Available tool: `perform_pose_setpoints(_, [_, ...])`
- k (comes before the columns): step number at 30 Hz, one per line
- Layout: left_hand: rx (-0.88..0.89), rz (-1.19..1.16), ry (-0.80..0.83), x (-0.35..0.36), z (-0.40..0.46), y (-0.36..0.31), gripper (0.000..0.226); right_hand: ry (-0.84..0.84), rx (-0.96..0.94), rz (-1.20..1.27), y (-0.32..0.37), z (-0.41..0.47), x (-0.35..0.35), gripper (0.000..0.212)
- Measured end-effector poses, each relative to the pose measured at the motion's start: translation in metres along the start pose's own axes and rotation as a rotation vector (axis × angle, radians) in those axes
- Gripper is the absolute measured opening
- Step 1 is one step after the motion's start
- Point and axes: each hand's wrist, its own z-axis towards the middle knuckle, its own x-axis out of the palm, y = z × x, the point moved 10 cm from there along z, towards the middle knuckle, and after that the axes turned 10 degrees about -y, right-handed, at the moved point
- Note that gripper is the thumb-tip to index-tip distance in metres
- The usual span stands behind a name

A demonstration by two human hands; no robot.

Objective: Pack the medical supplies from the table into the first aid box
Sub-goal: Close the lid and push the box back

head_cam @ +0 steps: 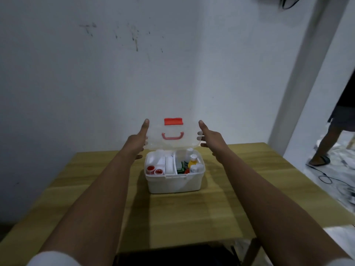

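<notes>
Both hands — left hand [141,138], right hand [208,138] — clasp the translucent plastic lid [172,136], fingers curled round its edges, likely to close the white first aid box [173,182].

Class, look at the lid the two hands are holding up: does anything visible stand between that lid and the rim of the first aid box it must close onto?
Possibly. The yellow bottle stands upright at the box's right rear and seems to reach its rim. The hands grip the lid directly by its side edges.
</notes>
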Motion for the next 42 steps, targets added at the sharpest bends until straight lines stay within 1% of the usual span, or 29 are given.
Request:
perform_pose_setpoints(3, [0.005, 0.020, 0.017, -0.006, -0.027, 0.011, 0.111, -0.039, -0.076, -0.015, -0.005, -0.023, -0.008, 0.082])
perform_pose_setpoints(4, [0.015, 0.032, 0.020, -0.006, -0.035, 0.015, 0.110, -0.043, -0.107, -0.032, -0.009, -0.031, -0.009, 0.076])
perform_pose_setpoints(6, [0.054, 0.079, 0.026, -0.004, -0.052, 0.022, 0.094, -0.031, -0.160, -0.101, -0.016, -0.048, -0.008, 0.056])
perform_pose_setpoints(7, [0.094, 0.099, 0.031, -0.002, -0.057, 0.025, 0.084, -0.027, -0.179, -0.140, -0.020, -0.055, -0.007, 0.051])
perform_pose_setpoints(8, [0.144, 0.113, 0.037, 0.001, -0.063, 0.026, 0.078, -0.033, -0.198, -0.169, -0.024, -0.060, -0.006, 0.054])
perform_pose_setpoints(9, [0.190, 0.133, 0.048, 0.003, -0.069, 0.027, 0.079, -0.040, -0.215, -0.199, -0.026, -0.066, -0.005, 0.060])
perform_pose_setpoints(11, [0.243, 0.198, 0.054, 0.007, -0.074, 0.031, 0.093, -0.053, -0.234, -0.244, -0.029, -0.074, -0.003, 0.074])
perform_pose_setpoints(14, [0.263, 0.270, 0.031, 0.011, -0.076, 0.038, 0.097, -0.055, -0.233, -0.274, -0.032, -0.084, 0.002, 0.095])
perform_pose_setpoints(15, [0.270, 0.278, 0.038, 0.013, -0.077, 0.040, 0.102, -0.051, -0.234, -0.293, -0.032, -0.088, 0.003, 0.101])
perform_pose_setpoints(17, [0.290, 0.257, 0.073, 0.017, -0.085, 0.042, 0.117, -0.030, -0.270, -0.342, -0.029, -0.097, 0.005, 0.108])
perform_pose_setpoints(18, [0.308, 0.234, 0.093, 0.019, -0.089, 0.043, 0.121, -0.015, -0.305, -0.370, -0.029, -0.100, 0.007, 0.109])
perform_pose_setpoints(20, [0.346, 0.221, 0.099, 0.021, -0.096, 0.043, 0.116, 0.007, -0.349, -0.411, -0.031, -0.105, 0.009, 0.113])
perform_pose_setpoints(23, [0.409, 0.220, 0.044, 0.021, -0.095, 0.044, 0.108, -0.010, -0.373, -0.451, -0.038, -0.102, 0.012, 0.123])
perform_pose_setpoints(25, [0.436, 0.208, 0.030, 0.022, -0.093, 0.045, 0.106, 0.005, -0.375, -0.439, -0.049, -0.090, 0.017, 0.125])
perform_pose_setpoints(29, [0.442, 0.224, 0.005, 0.025, -0.079, 0.050, 0.118, -0.016, -0.407, -0.458, -0.043, -0.088, 0.016, 0.122])
perform_pose_setpoints(36, [0.435, 0.197, 0.022, 0.042, -0.038, 0.048, 0.123, -0.018, -0.395, -0.397, -0.050, -0.043, 0.026, 0.120])
perform_pose_setpoints(40, [0.435, 0.211, 0.018, 0.054, -0.006, 0.045, 0.124, -0.017, -0.401, -0.348, -0.047, -0.015, 0.032, 0.111])
perform_pose_setpoints(42, [0.446, 0.220, 0.013, 0.060, 0.010, 0.041, 0.123, -0.019, -0.403, -0.347, -0.047, 0.002, 0.038, 0.116])
